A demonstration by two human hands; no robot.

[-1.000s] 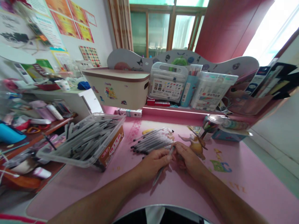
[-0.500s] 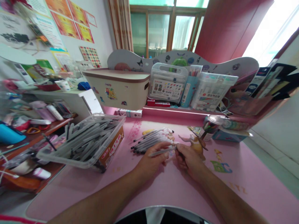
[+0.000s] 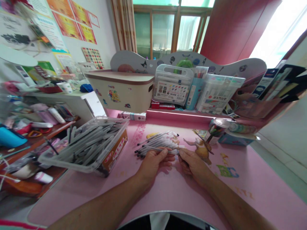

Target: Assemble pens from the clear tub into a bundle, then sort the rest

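My left hand [image 3: 153, 162] rests on the pink desk [image 3: 168, 188] with its fingers curled round a clear pen [image 3: 160, 149], which lies level at the near edge of a pile of similar pens [image 3: 157, 142]. My right hand [image 3: 192, 161] sits just to the right of it, fingers closed in a pinch at the pen's right end, by the pile's capped ends. A clear plastic tub [image 3: 88, 145] filled with several more grey pens stands to the left of my left hand.
A cream lidded box [image 3: 120, 89], marker cases [image 3: 172, 84] and a tin [image 3: 214, 126] line the desk's back. A cluttered shelf [image 3: 31, 134] stands at the left. A small figurine [image 3: 201, 147] lies beside my right hand.
The pen went from pointing steeply toward me to lying level, and both hands carried it forward to the near edge of the pen pile.
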